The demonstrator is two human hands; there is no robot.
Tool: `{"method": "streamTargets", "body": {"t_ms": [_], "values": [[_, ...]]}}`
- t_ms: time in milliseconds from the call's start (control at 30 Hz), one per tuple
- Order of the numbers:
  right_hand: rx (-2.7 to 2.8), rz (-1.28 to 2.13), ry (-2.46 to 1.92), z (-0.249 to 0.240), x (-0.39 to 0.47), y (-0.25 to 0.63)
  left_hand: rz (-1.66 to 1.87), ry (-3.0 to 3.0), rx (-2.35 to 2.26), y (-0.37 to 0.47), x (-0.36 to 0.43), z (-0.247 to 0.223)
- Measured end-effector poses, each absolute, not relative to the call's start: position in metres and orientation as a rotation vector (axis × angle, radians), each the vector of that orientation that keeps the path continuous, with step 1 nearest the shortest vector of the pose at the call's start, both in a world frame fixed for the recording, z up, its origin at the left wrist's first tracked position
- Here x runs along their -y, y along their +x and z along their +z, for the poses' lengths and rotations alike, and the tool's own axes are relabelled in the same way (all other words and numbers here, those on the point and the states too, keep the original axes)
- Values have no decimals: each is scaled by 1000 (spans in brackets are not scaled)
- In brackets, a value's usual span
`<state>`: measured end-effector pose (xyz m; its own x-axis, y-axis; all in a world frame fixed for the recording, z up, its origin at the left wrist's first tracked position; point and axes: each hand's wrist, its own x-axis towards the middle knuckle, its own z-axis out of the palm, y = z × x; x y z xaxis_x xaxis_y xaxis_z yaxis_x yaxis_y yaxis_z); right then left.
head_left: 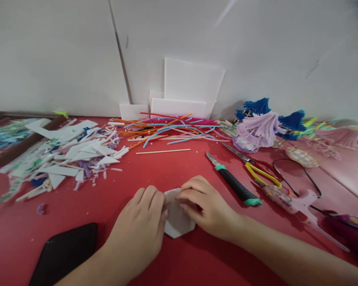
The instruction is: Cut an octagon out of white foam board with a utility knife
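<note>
A small white foam board piece [178,220] with cut, angled corners is between my two hands, low over the red table. My left hand [143,222] grips its left edge, with the fingers curled and the thumb along the side. At the upper right edge, my right hand [207,204] pinches the piece between bent fingers and thumb. The fingertips hide part of both edges, and I cannot make out whether anything small is under them. A thin wooden stick [163,151] lies beyond the hands.
White scraps [86,153] pile up at left, near a black phone [67,254]. Pipe cleaners [167,129] lie before propped white boards [192,81]. On the right are a utility knife [235,182], yellow-handled scissors [262,174], a pink glue gun [298,204] and pipe-cleaner umbrellas [259,129].
</note>
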<state>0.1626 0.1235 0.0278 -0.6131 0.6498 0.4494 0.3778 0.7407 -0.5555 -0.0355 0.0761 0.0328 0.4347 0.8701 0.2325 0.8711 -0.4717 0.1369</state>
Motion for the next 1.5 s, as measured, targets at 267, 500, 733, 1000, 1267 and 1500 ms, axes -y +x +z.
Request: {"method": "streamTargets", "body": {"t_ms": [267, 500, 733, 1000, 1267, 1500], "values": [[2271, 511, -732, 23, -125, 161, -463, -2655, 1575, -41, -85, 31], [2247, 607, -668, 24, -121, 160, -732, -2807, 1648, -35, -82, 37], [2220, 467, -602, 24, -121, 176, -1063, -2815, 1649, -34, -78, 39], [2070, 538, -1055, 24, -127, 201, -560, -2977, 1461, -31, -78, 27], [1754, 962, -1076, 23, -121, 188, -664, -3080, 1390, -39, -75, 42], [1876, 802, -1053, 25, -121, 189, -460, -2834, 1352, -38, -72, 40]]}}
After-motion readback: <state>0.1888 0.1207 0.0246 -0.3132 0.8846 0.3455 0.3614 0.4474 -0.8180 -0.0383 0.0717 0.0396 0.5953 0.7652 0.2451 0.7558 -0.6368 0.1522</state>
